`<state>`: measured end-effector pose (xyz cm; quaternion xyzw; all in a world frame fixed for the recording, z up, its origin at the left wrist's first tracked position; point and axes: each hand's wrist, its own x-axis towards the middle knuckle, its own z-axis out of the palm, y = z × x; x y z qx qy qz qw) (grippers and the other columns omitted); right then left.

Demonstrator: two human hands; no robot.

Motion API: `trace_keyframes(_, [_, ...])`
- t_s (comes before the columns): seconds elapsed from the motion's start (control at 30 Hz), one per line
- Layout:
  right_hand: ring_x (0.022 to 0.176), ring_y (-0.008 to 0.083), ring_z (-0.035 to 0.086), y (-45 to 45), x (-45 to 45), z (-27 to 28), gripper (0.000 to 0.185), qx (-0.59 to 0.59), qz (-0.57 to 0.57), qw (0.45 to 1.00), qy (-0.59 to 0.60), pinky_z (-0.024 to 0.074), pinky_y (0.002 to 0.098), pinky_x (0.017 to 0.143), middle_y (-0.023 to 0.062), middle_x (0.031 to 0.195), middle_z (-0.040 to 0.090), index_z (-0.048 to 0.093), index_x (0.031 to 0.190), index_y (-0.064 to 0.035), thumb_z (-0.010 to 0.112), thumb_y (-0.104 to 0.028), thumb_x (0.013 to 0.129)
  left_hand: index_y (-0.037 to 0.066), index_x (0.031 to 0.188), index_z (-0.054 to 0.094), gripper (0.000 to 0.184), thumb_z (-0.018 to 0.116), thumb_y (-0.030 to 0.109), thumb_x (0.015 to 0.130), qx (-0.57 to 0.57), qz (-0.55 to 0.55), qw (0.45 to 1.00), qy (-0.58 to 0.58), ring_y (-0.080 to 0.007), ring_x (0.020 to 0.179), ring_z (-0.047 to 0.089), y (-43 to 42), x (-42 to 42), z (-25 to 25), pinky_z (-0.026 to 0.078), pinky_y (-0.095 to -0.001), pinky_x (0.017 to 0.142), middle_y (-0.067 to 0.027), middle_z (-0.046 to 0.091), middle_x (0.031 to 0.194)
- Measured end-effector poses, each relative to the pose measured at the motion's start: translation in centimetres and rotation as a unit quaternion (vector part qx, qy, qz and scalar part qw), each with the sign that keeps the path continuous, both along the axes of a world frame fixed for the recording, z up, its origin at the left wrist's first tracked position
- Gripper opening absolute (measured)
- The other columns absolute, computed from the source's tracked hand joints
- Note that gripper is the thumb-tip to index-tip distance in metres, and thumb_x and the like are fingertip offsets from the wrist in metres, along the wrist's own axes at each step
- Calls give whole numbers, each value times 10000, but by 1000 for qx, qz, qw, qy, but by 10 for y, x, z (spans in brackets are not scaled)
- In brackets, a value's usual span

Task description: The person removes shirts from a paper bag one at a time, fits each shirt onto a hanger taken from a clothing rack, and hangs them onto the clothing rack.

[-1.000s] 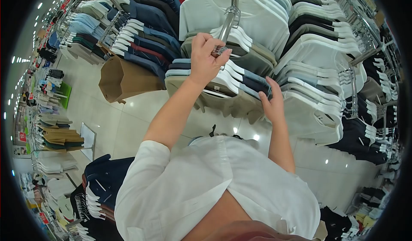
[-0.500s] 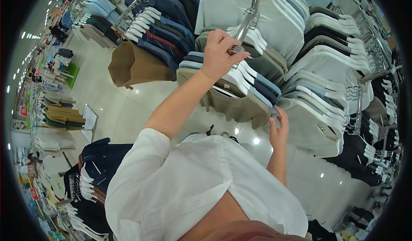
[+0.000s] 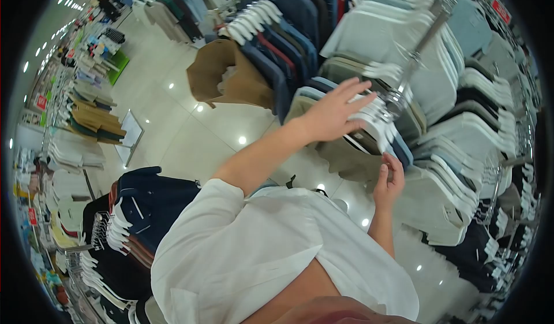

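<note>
My left hand (image 3: 337, 111), fingers spread, is over the white hangers (image 3: 372, 129) at the end of a chrome rail (image 3: 418, 52); I see nothing held in it. Beneath it hang an olive-grey garment (image 3: 349, 159) and several blue and dark ones. My right hand (image 3: 389, 179) is raised just beside the front right edge of those garments, its fingers apart and curved, holding nothing that shows. White shirts (image 3: 430, 194) hang close to its right. Whether the left fingertips touch the hangers cannot be made out.
A brown paper bag (image 3: 231, 75) stands at the upper middle, against navy garments (image 3: 268, 73). Navy polo shirts (image 3: 156, 203) hang at the lower left near a small framed board (image 3: 130, 138). More racks line both sides above the tiled floor (image 3: 173, 127).
The view has swung, shifting the rack to the right. My left hand has let go of the rail's end and opened over the hangers. My right hand has come off the garments' edge.
</note>
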<state>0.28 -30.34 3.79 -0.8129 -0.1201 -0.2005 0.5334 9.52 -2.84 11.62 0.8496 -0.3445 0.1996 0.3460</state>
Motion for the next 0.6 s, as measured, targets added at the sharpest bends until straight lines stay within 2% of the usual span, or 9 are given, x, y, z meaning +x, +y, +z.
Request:
trace_keyframes(0.1, [1171,255,680,53,8,6,322,-5,53,999,3,519,355,977,148,1292,709,674,1294,13,654,-151,1018,68,1602,401,899,826,380,874,-43,-20,996,80,-429,1531,318,53,-34,-26,314,-492,1248,-210,367,1647])
trace_keyframes(0.17, [1217,275,667,101,9,15,385,6,89,995,33,506,376,1009,149,1325,700,656,1334,2,694,-177,995,71,1645,306,1003,839,402,863,-89,-25,977,194,-399,1570,255,90,-64,-41,289,-479,1261,-207,282,1692])
trace_keyframes(0.2, [1302,289,625,125,8,24,522,-23,128,990,46,492,388,1050,155,1404,658,593,1436,-6,710,-254,992,73,1666,259,1056,846,413,857,-113,-31,961,250,-384,1589,224,108,-78,-48,276,-472,1268,-206,240,1714])
trace_keyframes(0.23, [1421,315,529,148,11,22,678,-37,187,981,41,455,420,1113,173,1548,541,484,1545,-19,714,-328,987,87,1679,217,1075,850,350,850,-145,-44,945,290,-360,1597,209,125,-91,-53,291,-476,1264,-179,207,1730])
trace_keyframes(0.3, [1523,339,405,196,10,20,851,-36,278,959,37,404,453,1174,180,1673,377,339,1629,-23,745,-343,952,116,1705,133,1136,858,225,837,-207,-75,902,372,-311,1614,179,157,-117,-64,320,-485,1256,-126,140,1761])
trace_keyframes(0.33, [1541,345,370,219,10,19,900,-49,313,947,54,385,459,1190,180,1693,334,299,1641,-22,757,-343,937,139,1711,88,1186,865,179,816,-220,-96,894,378,-308,1627,134,175,-126,-68,339,-499,1246,-107,71,1777])
trace_keyframes(0.43, [1581,363,293,284,4,20,1019,-68,396,910,100,342,468,1228,184,1735,235,206,1668,-15,787,-337,896,145,1712,91,1185,860,181,810,-240,-76,904,345,-307,1634,103,222,-148,-73,332,-521,1249,-104,33,1781])
trace_keyframes(0.53, [1586,390,267,340,1,24,1057,-59,442,888,111,346,454,1227,205,1740,197,169,1670,-1,794,-325,882,129,1710,71,1213,878,397,845,-275,-54,893,353,-341,1630,109,270,-166,-69,309,-486,1253,-143,24,1776])
trace_keyframes(0.6, [1585,401,263,372,1,25,1058,-77,467,875,98,357,455,1219,213,1737,198,164,1669,6,790,-332,886,131,1710,75,1206,875,409,850,-307,-41,884,350,-341,1629,116,298,-179,-72,322,-512,1242,-136,16,1778])
